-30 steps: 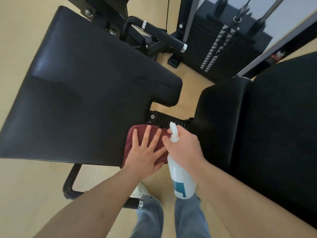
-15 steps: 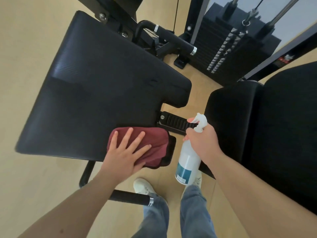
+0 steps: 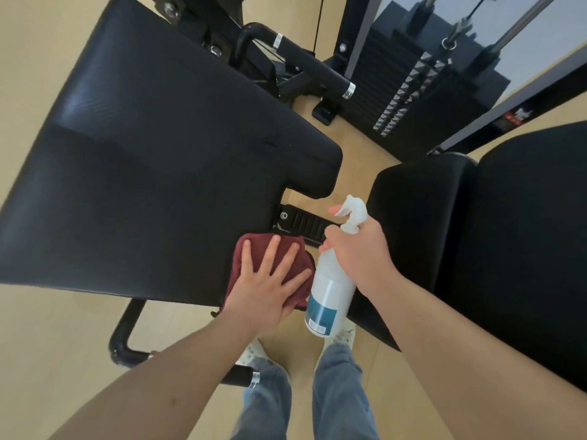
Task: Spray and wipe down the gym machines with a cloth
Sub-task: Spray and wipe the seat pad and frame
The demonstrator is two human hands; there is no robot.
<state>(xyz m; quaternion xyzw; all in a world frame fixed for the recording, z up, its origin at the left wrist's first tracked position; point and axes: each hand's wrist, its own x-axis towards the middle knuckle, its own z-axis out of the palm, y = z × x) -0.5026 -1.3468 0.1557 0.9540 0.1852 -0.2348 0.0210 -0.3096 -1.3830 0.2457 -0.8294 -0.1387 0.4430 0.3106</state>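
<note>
The maroon cloth point(image 3: 251, 249) is pressed flat under the spread fingers of the left hand point(image 3: 266, 284) at the near corner of the black seat pad point(image 3: 143, 173), likely so a broad patch is covered; the spray bottle point(image 3: 330, 290) is gripped by the neck in the right hand point(image 3: 359, 252), held ready beside it

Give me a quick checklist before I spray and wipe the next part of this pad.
1. The left hand lies flat on the cloth: ok.
2. The cloth sits on the big pad, at its near corner: ok.
3. The right hand grips the spray bottle: ok.
4. The nozzle points at the pad: cannot tell.
5. Liquid left in the bottle: cannot tell.
</note>
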